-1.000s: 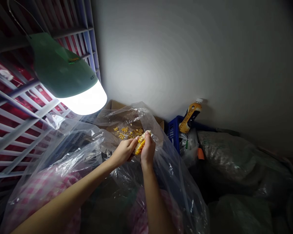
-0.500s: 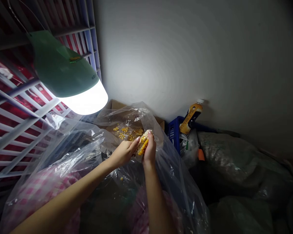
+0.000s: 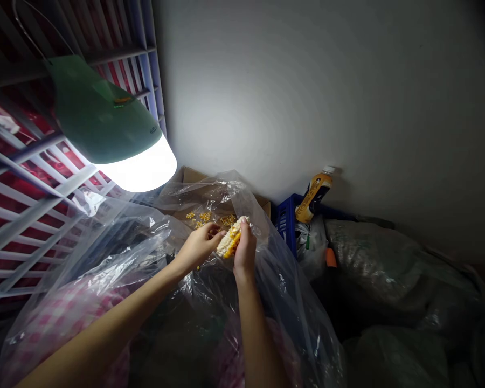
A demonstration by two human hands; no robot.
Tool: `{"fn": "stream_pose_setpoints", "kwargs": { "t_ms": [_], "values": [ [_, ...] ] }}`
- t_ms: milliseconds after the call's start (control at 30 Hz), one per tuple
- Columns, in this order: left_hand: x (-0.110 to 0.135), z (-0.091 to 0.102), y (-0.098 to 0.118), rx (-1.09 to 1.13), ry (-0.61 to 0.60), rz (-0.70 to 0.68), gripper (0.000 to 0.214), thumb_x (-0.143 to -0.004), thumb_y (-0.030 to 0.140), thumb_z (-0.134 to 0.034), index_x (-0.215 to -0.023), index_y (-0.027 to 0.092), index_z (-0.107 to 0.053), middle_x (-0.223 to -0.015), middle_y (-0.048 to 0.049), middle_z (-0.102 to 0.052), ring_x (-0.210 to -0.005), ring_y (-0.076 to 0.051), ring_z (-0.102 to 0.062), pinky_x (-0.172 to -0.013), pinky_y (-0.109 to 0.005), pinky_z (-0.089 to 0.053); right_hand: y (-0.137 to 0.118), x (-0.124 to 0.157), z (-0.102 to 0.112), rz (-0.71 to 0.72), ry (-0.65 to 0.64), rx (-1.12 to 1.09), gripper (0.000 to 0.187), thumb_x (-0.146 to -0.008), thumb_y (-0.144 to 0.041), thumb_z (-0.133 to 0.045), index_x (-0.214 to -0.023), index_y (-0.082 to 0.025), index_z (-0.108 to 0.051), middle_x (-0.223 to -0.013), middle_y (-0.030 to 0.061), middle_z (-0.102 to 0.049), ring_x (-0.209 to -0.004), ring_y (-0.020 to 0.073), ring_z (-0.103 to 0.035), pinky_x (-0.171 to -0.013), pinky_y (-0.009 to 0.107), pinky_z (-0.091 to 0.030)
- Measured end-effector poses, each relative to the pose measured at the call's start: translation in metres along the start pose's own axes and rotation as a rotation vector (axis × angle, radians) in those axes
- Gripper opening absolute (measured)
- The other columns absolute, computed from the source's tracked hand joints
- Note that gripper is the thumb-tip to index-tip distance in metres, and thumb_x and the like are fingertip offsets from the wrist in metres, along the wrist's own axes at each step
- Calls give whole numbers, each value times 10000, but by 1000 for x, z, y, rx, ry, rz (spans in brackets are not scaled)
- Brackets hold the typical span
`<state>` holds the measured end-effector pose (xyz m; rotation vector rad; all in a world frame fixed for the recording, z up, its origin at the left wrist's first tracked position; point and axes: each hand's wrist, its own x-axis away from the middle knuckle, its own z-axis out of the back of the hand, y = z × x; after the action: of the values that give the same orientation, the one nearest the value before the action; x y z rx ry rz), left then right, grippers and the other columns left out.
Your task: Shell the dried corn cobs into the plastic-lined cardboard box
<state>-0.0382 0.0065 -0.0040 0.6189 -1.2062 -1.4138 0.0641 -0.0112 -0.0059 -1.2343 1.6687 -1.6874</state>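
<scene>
cardboard box (image 3: 194, 180) under clear plastic sheet (image 3: 145, 242), loose corn kernels (image 3: 204, 217) inside; part-stripped corn cob (image 3: 230, 240) held by right hand (image 3: 246, 253), fingers closed round it, left hand (image 3: 198, 248) curled against its end

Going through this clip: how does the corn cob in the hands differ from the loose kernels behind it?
The yellow, partly stripped corn cob is one elongated piece; the loose yellow kernels are many small separate grains. The cob is held up by the left hand and right hand; the kernels lie scattered in a clear plastic bag. The cob shows pale bare patches; the kernels do not. Both are yellow corn.
</scene>
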Motion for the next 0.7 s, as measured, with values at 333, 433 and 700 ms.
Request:
{"fn": "stream_pose_setpoints", "kwargs": {
  "t_ms": [333, 433, 700],
  "values": [
    [15, 1, 15, -85, -146, -146, 402, -842, 518, -252, -772, 203, -491, -654, 5, -562, -622, -153, -548, -573, -237, -414, -1, 5, -1, 209, -13, 246, 359, -797, -482, -382, -735, -171, -551, -772, 18, -587, -707, 134, -493, -643, 250, -374],
    [16, 2, 16, -31, -152, -122, 385, -846, 508, -255, -892, 215, -501, -731, -14, -580, -646, -159, -575, -538, -224, -425, 0, 5, 0, 224, -21, 262, 367, -792, -497, -383, -716, -175, -541, -735, 10, -576, -672, 129, -482, -618, 250, -370],
    [12, -1, 11, -29, -45, 42, 414, -851, 385, -285, -1191, 200, -433, -808, -68, -630, -589, -167, -593, -533, -252, -448, 2, 7, -2, 217, -64, 279, 358, -787, -503, -401, -682, -178, -509, -634, -19, -524, -592, 108, -438, -554, 228, -342]
  ]
}}
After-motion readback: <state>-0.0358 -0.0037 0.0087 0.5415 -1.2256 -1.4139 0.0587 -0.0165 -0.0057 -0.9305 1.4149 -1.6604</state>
